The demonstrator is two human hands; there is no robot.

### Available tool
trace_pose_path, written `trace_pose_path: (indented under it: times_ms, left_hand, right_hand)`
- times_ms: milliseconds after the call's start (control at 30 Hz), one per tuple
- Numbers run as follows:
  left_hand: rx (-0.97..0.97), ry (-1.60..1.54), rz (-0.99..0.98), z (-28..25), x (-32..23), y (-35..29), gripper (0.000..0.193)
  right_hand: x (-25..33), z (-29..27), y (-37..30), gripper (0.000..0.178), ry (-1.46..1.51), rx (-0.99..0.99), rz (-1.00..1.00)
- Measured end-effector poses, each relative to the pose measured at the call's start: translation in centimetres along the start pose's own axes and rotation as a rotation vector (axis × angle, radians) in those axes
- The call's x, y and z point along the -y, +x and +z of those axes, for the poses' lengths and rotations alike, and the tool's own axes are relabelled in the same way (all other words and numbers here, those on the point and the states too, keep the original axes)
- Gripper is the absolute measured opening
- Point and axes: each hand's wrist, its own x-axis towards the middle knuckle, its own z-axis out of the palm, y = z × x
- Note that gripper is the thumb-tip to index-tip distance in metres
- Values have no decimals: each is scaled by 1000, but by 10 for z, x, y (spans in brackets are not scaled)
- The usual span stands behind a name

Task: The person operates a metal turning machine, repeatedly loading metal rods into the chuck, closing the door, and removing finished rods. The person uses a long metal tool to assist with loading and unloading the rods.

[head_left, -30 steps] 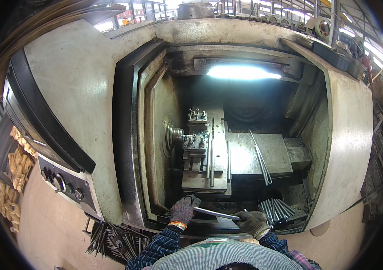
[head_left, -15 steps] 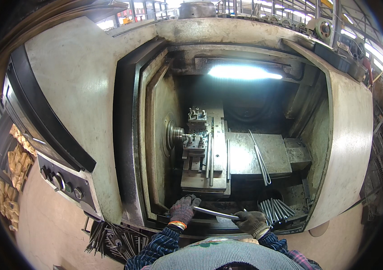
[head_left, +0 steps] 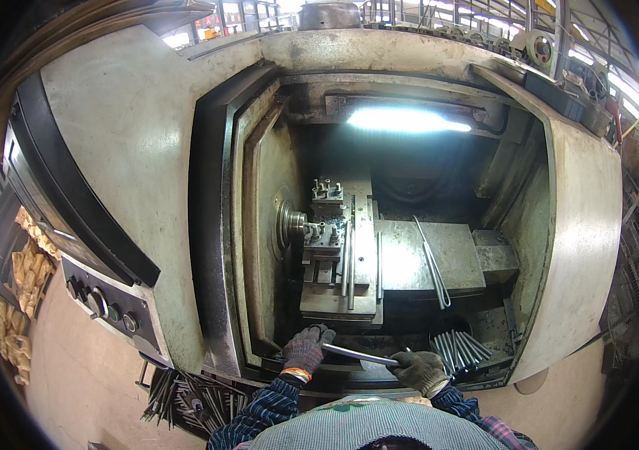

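Note:
A straight grey metal rod [head_left: 359, 355] lies between my two gloved hands at the front of the lathe opening, its right end a little lower. My left hand [head_left: 306, 351], in a dark knitted glove, is closed at the rod's left end. My right hand [head_left: 419, 371] wraps around its right end. Beyond my hands is the carriage [head_left: 338, 307], bearing tool posts [head_left: 324, 235] and several loose rods [head_left: 351, 270]. The chuck [head_left: 287, 225] is left of the tool posts; a short piece protrudes from it.
Several cut rods [head_left: 462, 350] lie beside my right hand. A long looped metal tool [head_left: 436, 271] rests on the flat cover [head_left: 402, 285]. At lower left are a heap of dark rods [head_left: 188, 401] and the control panel [head_left: 109, 311]. The door frame [head_left: 218, 225] edges the opening.
The carriage, with its rods and the looped tool, has shifted very slightly left toward the chuck. My hands and the rod between them have not visibly moved.

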Motion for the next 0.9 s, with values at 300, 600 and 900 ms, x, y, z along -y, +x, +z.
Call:
trace_pose_path:
  times_ms: [300, 600, 900]
  left_hand:
    - [-18, -3, 3, 2, 1, 1, 48]
    - [4, -15, -21, 5, 0, 1, 50]
    - [-3, -180, -68, -45, -26, 3, 52]
  right_hand:
    - [10, -8, 1, 21, -18, 58, 60]
    - [13, -13, -2, 21, 34, 55, 79]
    - [4, -2, -5, 16, 10, -72, 97]
